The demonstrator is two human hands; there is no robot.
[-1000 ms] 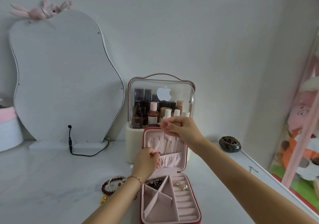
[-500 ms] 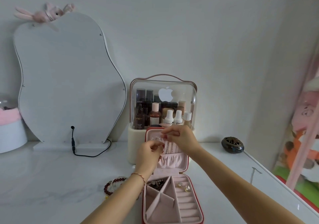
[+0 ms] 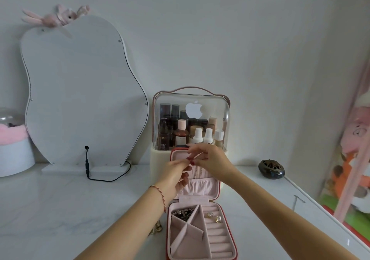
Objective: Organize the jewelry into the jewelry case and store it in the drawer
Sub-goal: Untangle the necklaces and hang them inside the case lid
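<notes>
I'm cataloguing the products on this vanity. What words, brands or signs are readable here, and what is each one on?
"L'OREAL": dark dropper bottle inside the clear cosmetics case.
"YOUTH CODE": lower on that same bottle, faint.
Apple logo, a sign with no text: front of the clear cosmetics case.
Small white bottles: partial letters behind the fingers, unreadable.
Tall dark box: label too blurred to read.

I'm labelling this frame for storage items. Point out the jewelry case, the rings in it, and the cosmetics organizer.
jewelry case (image 3: 234,239): head view, right rim of tray.
rings (image 3: 214,216): head view, on the ring rolls.
cosmetics organizer (image 3: 224,107): head view, clear cover.
</notes>
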